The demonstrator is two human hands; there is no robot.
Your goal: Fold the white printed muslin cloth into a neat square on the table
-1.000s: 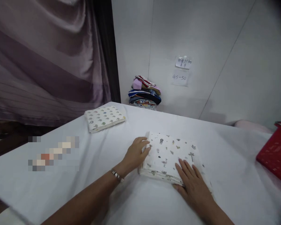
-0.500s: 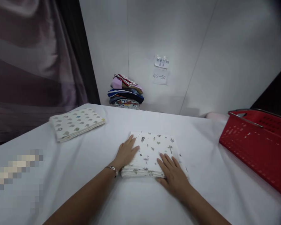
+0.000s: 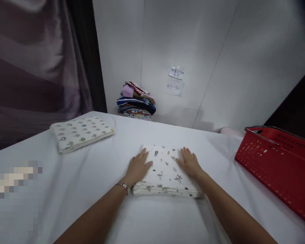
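A folded white cloth [image 3: 165, 169] with small plant and animal prints lies in layers on the white-covered table [image 3: 162, 220], in front of me. Along its left edge rests my left hand [image 3: 138, 166], fingers spread and partly on top of the cloth; a metal watch or bracelet circles that wrist. My right hand [image 3: 189, 163] lies flat at the upper right of the cloth, fingers apart, thumb side on the print. Neither hand grips anything. The folded layers show along the near edge.
Another folded cloth [image 3: 82, 133] with grey-green prints lies at the table's left. A red basket [image 3: 277, 169] with a metal handle stands at the right. Behind the table rises a pile of folded clothes [image 3: 136, 100] against the wall. Paper signs [image 3: 174, 87] hang there.
My right hand has moved from the cloth's near right part up to its far right edge. My left hand has stayed at the left edge. The view has shifted slightly.
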